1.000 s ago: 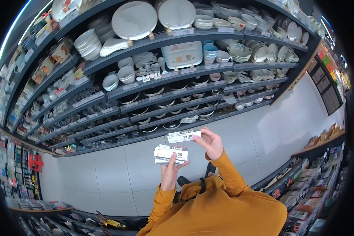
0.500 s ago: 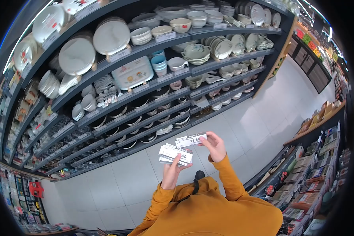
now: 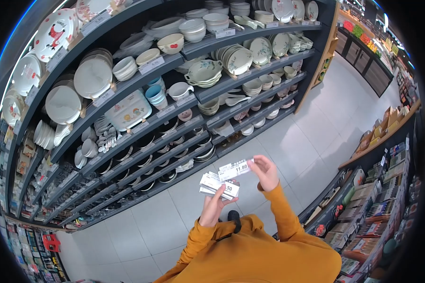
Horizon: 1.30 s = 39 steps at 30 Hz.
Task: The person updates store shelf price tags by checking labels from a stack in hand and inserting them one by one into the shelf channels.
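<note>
Crosswise, the price label (image 3: 233, 170) lies left of the right hand (image 3: 264, 172), whose grip pinches its right end; the long axis rises slightly rightward. Its left end overlaps, in view, the far side of the label stack (image 3: 215, 184) clamped in the left hand (image 3: 213, 207). Floor (image 3: 278, 151) separates both hands from the far shelves (image 3: 250, 36).

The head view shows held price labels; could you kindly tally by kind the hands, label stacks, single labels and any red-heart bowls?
Hands: 2 (left hand, right hand)
Label stack: 1 (its labels overlap too much to count)
Single label: 1
Red-heart bowl: 1
Total: 5
</note>
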Tool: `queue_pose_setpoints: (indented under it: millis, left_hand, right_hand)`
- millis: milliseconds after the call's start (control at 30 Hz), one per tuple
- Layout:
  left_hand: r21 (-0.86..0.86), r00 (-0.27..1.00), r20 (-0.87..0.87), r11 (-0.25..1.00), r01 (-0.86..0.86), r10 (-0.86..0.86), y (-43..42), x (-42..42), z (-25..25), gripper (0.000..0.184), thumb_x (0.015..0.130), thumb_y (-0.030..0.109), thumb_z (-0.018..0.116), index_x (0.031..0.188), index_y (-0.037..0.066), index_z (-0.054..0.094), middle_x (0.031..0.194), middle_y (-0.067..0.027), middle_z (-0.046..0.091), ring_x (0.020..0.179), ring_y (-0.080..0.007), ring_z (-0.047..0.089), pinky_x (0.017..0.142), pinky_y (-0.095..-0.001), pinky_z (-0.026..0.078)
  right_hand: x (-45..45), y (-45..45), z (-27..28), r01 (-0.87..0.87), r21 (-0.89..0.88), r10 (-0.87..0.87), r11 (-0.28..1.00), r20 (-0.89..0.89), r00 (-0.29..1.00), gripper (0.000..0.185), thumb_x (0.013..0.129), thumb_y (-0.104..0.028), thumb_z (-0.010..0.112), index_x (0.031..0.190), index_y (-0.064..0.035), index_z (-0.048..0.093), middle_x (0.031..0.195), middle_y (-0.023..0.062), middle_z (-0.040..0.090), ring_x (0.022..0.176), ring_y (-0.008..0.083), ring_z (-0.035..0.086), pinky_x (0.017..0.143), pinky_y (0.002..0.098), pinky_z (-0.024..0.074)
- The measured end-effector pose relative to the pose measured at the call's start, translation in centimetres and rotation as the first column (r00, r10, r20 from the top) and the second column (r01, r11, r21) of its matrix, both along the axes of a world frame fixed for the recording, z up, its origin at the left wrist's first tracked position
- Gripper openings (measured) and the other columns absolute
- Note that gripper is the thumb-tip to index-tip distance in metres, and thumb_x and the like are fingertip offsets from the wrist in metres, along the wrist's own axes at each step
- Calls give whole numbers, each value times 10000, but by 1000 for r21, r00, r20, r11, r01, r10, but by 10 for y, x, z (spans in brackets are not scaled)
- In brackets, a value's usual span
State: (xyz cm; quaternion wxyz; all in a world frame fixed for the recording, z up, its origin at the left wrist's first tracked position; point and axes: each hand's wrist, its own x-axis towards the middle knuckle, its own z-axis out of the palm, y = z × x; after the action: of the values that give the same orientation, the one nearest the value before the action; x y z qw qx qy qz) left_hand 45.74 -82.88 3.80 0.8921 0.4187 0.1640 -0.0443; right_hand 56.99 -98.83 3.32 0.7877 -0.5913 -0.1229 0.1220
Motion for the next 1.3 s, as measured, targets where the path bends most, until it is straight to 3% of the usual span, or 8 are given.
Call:
queue_pose_setpoints:
  millis: [233, 533, 733, 767, 967, 1100, 1233, 1300]
  left_hand:
    - [-25, 995, -78, 998, 63, -64, -9, 48, -24, 392, 971, 208, 515, 1304, 17, 434, 1244, -136, 561, 1128, -217, 563, 825, -387, 546]
    - [-39, 991, -27, 991, 130, -131, -14, 165, -48, 386, 966, 224, 514, 1297, 41, 444, 1245, -116, 567, 1158, -232, 567, 816, -346, 544]
    - [-46, 984, 109, 988, 150, -144, -18, 276, -35, 377, 967, 218, 510, 1297, 48, 446, 1248, -106, 566, 1162, -244, 565, 812, -349, 545]
    - [-63, 981, 135, 987, 148, -138, -18, 293, -35, 400, 963, 204, 520, 1314, 32, 433, 1233, -135, 566, 1108, -195, 571, 840, -384, 546]
    - [-21, 973, 79, 975, 219, -217, -33, 369, -30, 399, 967, 210, 510, 1322, 44, 441, 1247, -123, 561, 1122, -196, 560, 856, -395, 528]
    - [-3, 970, 50, 971, 237, -237, -57, 410, -34, 410, 961, 217, 519, 1324, 43, 438, 1256, -120, 554, 1134, -202, 554, 860, -392, 527]
    - [2, 981, 15, 981, 194, -194, -98, 454, -28, 390, 958, 203, 520, 1310, 56, 440, 1265, -110, 548, 1198, -234, 538, 842, -359, 527]
    - [-9, 988, 23, 988, 155, -155, -120, 479, -32, 386, 959, 200, 519, 1309, 56, 442, 1275, -112, 543, 1197, -235, 538, 841, -360, 527]
  right_hand:
    - [79, -3, 75, 25, 12, -27, 1000, 252, 967, 174, 902, -111, 641, 999, 22, 584, 878, 52, 673, 812, 68, 593, 750, 223, 465]
    - [181, -15, 83, 62, -64, -39, 996, 309, 950, 190, 905, -115, 633, 1032, 12, 572, 874, 53, 681, 838, 68, 599, 773, 226, 463]
    - [269, -23, 101, 24, -126, 17, 992, 311, 950, 257, 899, 4, 596, 1136, 21, 500, 1015, 88, 639, 900, 119, 612, 804, 258, 500]
    - [285, -26, 98, 26, -128, 20, 991, 339, 940, 274, 894, 17, 596, 1147, 24, 491, 1024, 95, 628, 905, 127, 614, 792, 263, 514]
    - [359, -58, 81, 28, -83, -6, 996, 250, 968, 227, 886, -16, 631, 1085, 25, 530, 1006, 85, 635, 959, 128, 609, 808, 265, 523]
    - [414, -95, 75, 51, 17, -54, 999, 298, 953, 218, 879, 12, 630, 1061, 19, 510, 1046, 96, 618, 948, 128, 612, 817, 257, 517]
    - [489, -146, 93, 78, -70, -42, 995, 408, 912, 339, 885, 31, 604, 1205, 22, 493, 1043, 80, 614, 939, 106, 604, 803, 242, 505]
    - [545, -177, 100, 114, -131, -38, 985, 479, 877, 244, 890, -4, 619, 1121, 29, 550, 1019, 58, 624, 919, 83, 596, 785, 221, 482]
